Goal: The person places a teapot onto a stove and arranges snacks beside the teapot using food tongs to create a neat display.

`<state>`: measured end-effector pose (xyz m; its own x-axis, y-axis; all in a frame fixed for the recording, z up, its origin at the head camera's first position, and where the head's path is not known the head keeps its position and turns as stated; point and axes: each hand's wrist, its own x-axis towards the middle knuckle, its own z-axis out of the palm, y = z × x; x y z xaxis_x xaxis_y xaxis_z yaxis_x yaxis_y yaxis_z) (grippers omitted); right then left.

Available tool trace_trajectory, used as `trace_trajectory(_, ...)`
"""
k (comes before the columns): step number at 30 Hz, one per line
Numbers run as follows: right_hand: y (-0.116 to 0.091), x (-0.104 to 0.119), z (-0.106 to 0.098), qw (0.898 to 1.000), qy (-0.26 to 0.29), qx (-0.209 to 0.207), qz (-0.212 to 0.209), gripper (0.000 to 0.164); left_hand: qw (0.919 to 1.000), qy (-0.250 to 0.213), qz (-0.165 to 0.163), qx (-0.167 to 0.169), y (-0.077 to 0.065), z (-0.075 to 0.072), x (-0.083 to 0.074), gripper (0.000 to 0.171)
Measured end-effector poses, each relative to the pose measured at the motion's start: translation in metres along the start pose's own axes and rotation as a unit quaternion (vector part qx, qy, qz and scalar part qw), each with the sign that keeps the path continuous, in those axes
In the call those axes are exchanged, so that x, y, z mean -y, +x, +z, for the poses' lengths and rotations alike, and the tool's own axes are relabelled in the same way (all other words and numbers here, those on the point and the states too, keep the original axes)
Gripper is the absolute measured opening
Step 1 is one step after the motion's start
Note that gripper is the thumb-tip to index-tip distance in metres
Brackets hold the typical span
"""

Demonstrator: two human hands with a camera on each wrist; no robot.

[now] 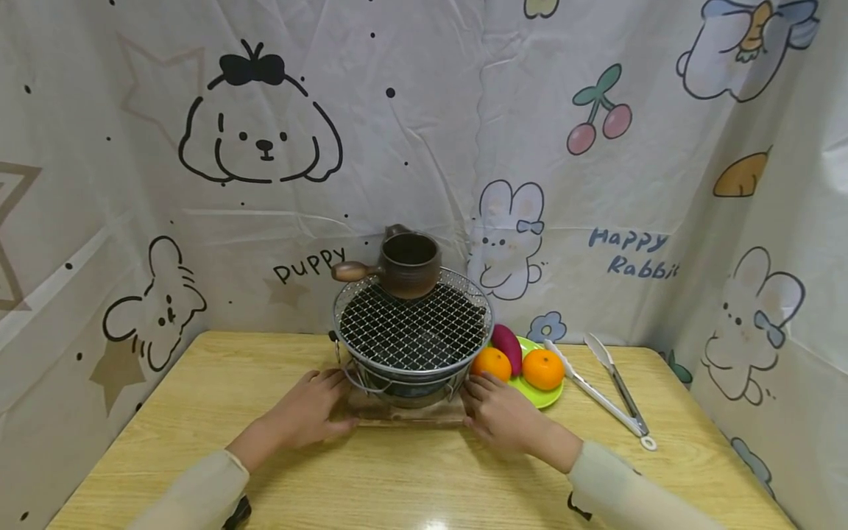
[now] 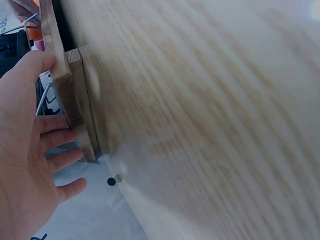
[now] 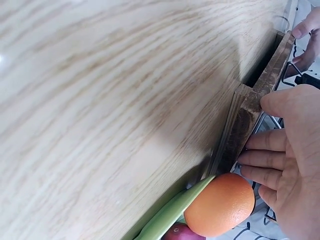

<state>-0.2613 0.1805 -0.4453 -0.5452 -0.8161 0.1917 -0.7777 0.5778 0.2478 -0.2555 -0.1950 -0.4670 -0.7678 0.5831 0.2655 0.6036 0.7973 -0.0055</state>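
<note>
A round charcoal grill (image 1: 409, 331) with a black wire mesh stands on a wooden board (image 1: 407, 414). On the mesh, toward the back, sits a brown clay pot (image 1: 408, 266) with a side handle pointing left. My left hand (image 1: 310, 411) is at the board's left side, the thumb at its front edge (image 2: 62, 80) and fairly straight fingers touching its side. Across from it, my right hand (image 1: 500, 412) touches the right side in the same way, fingers (image 3: 267, 159) extended along the board. The undersides of the board and grill are mostly hidden.
Right of the grill, a green plate (image 1: 548, 398) bears two oranges (image 1: 543, 369) and a purple sweet potato (image 1: 506, 349). Metal tongs (image 1: 619, 394) lie spread farther right. A patterned cloth (image 1: 411, 147) hangs behind the table (image 1: 397, 478). One orange is close to my right hand.
</note>
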Motion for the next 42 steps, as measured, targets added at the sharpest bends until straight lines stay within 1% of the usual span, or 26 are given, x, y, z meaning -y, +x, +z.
trace_trajectory(6,0.0,-0.001,0.001,1.0,0.001,-0.006,-0.001,0.047,0.9998,-0.002,-0.009,0.014,0.001,-0.004,0.0,0.074)
trace_trajectory(9,-0.001,-0.004,0.003,1.0,-0.004,-0.023,-0.011,0.045,0.9999,-0.004,-0.009,0.014,0.002,-0.006,-0.002,0.074)
trace_trajectory(13,-0.002,-0.01,0.005,0.997,-0.002,-0.071,-0.037,0.037,0.9999,-0.005,-0.007,0.015,0.003,-0.007,-0.002,0.072)
trace_trajectory(17,-0.003,-0.017,0.008,0.99,0.011,-0.127,-0.065,0.029,0.9999,-0.002,-0.003,0.011,0.004,-0.007,-0.001,0.07)
trace_trajectory(21,-0.006,-0.022,0.008,0.984,0.02,-0.162,-0.076,0.028,1.0,0.0,-0.001,0.007,0.003,-0.007,-0.001,0.07)
trace_trajectory(24,-0.012,-0.027,0.008,0.982,0.008,-0.175,-0.072,0.03,1.0,-0.002,0.001,0.003,0.003,-0.007,-0.001,0.07)
trace_trajectory(28,-0.02,-0.036,0.006,0.978,-0.022,-0.197,-0.065,0.029,1.0,-0.004,0.005,-0.001,0.004,-0.007,-0.002,0.069)
trace_trajectory(29,-0.021,-0.039,0.006,0.977,-0.028,-0.205,-0.062,0.032,1.0,-0.005,0.005,-0.002,0.004,-0.006,-0.002,0.07)
trace_trajectory(31,-0.024,-0.043,0.004,0.973,-0.039,-0.221,-0.055,0.045,1.0,-0.005,0.006,-0.002,0.004,-0.006,-0.002,0.07)
trace_trajectory(33,-0.026,-0.049,0.002,0.969,-0.048,-0.237,-0.046,0.055,1.0,-0.007,0.006,-0.003,0.005,-0.004,-0.002,0.071)
trace_trajectory(34,-0.027,-0.053,0.001,0.968,-0.051,-0.244,-0.04,0.055,0.9999,-0.009,0.006,-0.002,0.005,-0.004,-0.002,0.072)
trace_trajectory(37,-0.03,-0.064,-0.003,0.964,-0.064,-0.257,-0.021,0.049,0.9999,-0.017,0.001,-0.001,0.005,-0.005,-0.002,0.072)
trace_trajectory(39,-0.035,-0.072,-0.004,0.963,-0.068,-0.259,-0.004,0.046,0.9998,-0.022,-0.003,0.002,0.004,-0.006,-0.003,0.073)
trace_trajectory(42,-0.043,-0.085,-0.006,0.963,-0.076,-0.259,0.022,0.047,0.9996,-0.024,-0.009,0.007,0.004,-0.007,-0.003,0.073)
